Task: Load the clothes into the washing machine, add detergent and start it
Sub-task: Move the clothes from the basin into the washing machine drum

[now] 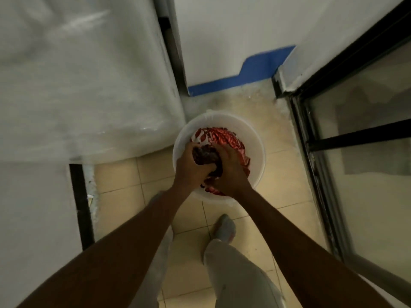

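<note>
A white plastic bucket (255,138) stands on the tiled floor below me. Inside it lies red-and-white patterned cloth (222,135) with a darker maroon garment (205,155) bunched on top. My left hand (191,166) grips the maroon garment from the left, fingers curled into it. From the right, my right hand (231,172) grips the same bundle. Both hands are inside the bucket's rim. A large white appliance wrapped in clear plastic film (84,85) stands at the left, its top hidden under the film.
A dark-framed glass door (355,134) runs along the right. A white wall with a blue painted base strip (255,72) is straight ahead. My legs in light trousers and one foot (224,225) stand on the beige tiles (124,196) just behind the bucket.
</note>
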